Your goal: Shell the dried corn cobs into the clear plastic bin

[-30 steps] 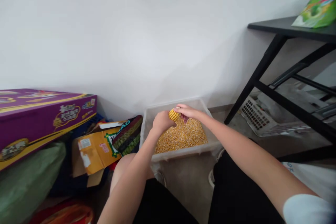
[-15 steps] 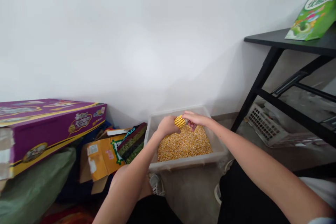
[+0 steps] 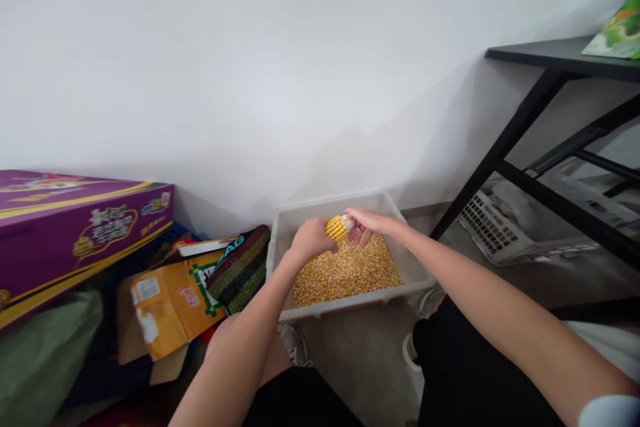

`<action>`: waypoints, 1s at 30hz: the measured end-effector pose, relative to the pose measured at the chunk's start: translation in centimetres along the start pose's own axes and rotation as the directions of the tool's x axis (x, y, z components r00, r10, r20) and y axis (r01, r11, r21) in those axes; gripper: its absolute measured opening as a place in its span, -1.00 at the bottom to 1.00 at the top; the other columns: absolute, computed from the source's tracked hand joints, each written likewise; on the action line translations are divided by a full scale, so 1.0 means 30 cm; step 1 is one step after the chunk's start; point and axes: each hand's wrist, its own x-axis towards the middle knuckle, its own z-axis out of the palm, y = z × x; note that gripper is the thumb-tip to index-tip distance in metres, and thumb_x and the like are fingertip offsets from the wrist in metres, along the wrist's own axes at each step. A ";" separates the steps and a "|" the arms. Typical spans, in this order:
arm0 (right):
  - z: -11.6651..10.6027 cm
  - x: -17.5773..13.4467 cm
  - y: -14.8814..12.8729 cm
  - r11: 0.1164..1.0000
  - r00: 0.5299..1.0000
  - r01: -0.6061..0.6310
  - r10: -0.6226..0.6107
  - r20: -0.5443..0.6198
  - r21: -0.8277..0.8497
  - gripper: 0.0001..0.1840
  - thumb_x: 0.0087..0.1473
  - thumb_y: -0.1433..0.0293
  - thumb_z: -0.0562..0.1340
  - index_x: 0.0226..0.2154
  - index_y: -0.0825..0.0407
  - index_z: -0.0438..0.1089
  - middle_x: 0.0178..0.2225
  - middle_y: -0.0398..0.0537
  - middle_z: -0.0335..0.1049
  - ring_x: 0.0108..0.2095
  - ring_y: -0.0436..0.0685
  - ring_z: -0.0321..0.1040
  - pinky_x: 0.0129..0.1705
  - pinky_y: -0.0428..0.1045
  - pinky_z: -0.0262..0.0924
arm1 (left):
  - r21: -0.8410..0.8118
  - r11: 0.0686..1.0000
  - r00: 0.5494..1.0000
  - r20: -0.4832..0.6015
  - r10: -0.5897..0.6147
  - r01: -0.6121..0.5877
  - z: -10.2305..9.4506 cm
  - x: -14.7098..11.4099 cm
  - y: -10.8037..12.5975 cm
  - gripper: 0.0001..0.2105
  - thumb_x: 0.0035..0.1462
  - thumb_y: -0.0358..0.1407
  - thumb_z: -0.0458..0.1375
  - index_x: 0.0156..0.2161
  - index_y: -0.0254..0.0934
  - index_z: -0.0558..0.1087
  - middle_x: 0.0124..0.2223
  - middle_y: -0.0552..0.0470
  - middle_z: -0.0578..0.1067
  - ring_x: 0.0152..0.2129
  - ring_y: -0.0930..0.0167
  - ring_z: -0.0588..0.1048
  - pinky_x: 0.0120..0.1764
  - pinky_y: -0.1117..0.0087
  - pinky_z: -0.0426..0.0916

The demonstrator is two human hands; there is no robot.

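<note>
one corn cob (image 3: 337, 229), half stripped, is above one tub (image 3: 300, 212) of loose kernels (image 3: 350, 273); the left hand (image 3: 313, 238) grips it, the right hand's (image 3: 370, 223) fingers close round its pale end. at nine o'clock, one mesh bag (image 3: 243, 270) reads "ag", one purple box's (image 3: 100, 233) lettering blurs. two o'clock: one bench (image 3: 555, 50).

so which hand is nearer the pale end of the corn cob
Right. The right hand is at the pale end of the corn cob; the left hand holds its yellow end, farther off.
</note>
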 end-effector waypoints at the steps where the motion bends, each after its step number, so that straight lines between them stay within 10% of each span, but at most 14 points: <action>1: -0.001 -0.004 -0.006 1.000 0.999 -0.006 0.006 -0.032 -0.003 -0.63 0.17 0.18 -0.09 -0.21 0.05 0.28 -0.38 0.07 0.41 -0.52 0.09 0.38 -0.56 0.02 0.36 | 0.040 0.999 1.000 -0.019 -0.007 0.007 0.000 -0.006 0.002 -0.59 -0.34 -0.19 0.30 -0.25 -0.19 0.45 -0.39 0.04 0.51 -0.43 0.31 0.48 -0.46 0.42 0.27; 4: -0.006 -0.015 -0.018 0.998 0.991 0.035 -0.042 -0.124 -0.059 -0.53 0.14 0.02 -0.02 -0.14 0.01 0.30 -0.15 0.13 0.38 -0.40 0.12 0.40 -0.52 0.02 0.37 | 0.151 0.988 0.997 -0.075 -0.024 0.036 0.002 -0.023 0.017 -0.61 -0.26 -0.20 0.26 -0.21 -0.20 0.43 -0.33 -0.03 0.52 -0.38 0.26 0.49 -0.40 0.36 0.32; 8: 0.009 -0.019 -0.021 0.991 0.998 0.015 -0.024 -0.063 -0.131 -0.39 0.07 -0.11 0.04 -0.04 0.01 0.21 -0.35 0.08 0.40 -0.50 0.09 0.38 -0.55 -0.04 0.31 | 0.200 0.979 0.993 -0.119 -0.025 0.049 0.002 -0.032 0.035 -0.63 -0.17 -0.25 0.20 -0.15 -0.20 0.40 -0.31 -0.05 0.52 -0.36 0.25 0.50 -0.36 0.34 0.34; 30: 0.060 0.029 -0.023 0.974 0.972 0.227 -0.228 -0.061 -0.026 -0.83 0.17 0.28 0.00 -0.38 0.01 0.15 -0.65 -0.27 0.06 -0.72 -0.10 0.03 -0.68 -0.18 0.09 | 0.097 0.995 0.993 -0.107 0.041 -0.030 -0.036 -0.039 -0.046 -0.58 -0.25 -0.18 0.26 -0.16 -0.15 0.42 -0.30 0.03 0.53 -0.35 0.29 0.50 -0.40 0.41 0.27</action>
